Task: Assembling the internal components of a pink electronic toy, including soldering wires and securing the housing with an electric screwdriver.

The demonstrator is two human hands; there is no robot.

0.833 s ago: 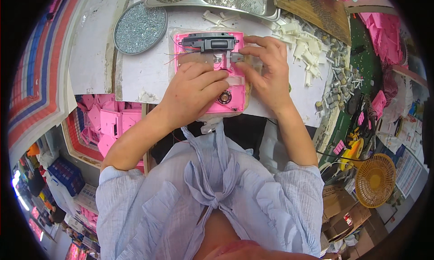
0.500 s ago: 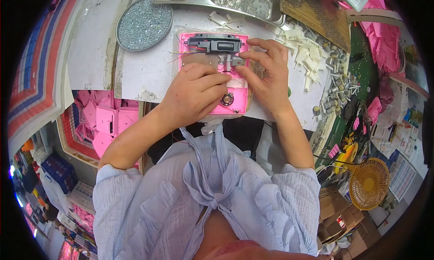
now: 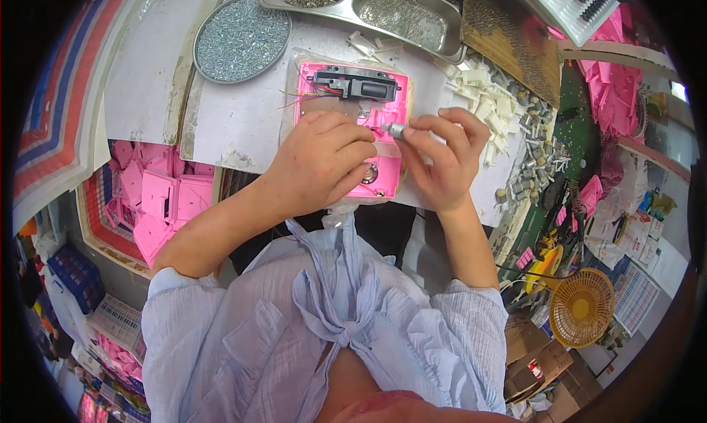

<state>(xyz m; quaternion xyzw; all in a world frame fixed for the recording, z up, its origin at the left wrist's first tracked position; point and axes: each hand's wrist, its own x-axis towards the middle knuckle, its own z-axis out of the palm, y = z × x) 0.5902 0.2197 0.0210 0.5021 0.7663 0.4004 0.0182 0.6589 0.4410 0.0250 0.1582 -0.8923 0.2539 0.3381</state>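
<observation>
A pink plastic casing (image 3: 390, 174) lies on a clear plastic bag in front of me. A dark grey module (image 3: 361, 83) with thin wires spans its far end, and a small round metal-rimmed part (image 3: 370, 174) sits near its close end. My left hand (image 3: 320, 158) is closed over the casing's left side, fingers curled across its middle; its fingertips partly hide what lies beneath. Between thumb and fingers, my right hand (image 3: 442, 158) pinches a small silver motor (image 3: 394, 130) just above the casing's right edge.
A round tray of screws (image 3: 241, 39) and a steel divided tray (image 3: 401, 14) stand at the back. White plastic parts (image 3: 482, 106) and loose small motors (image 3: 526, 161) are heaped to the right. More pink casings (image 3: 158, 195) fill a box at the left.
The small motor, earlier at the casing's middle right, is now tilted between my right fingers, which have moved down and slightly right. My left hand stays over the casing.
</observation>
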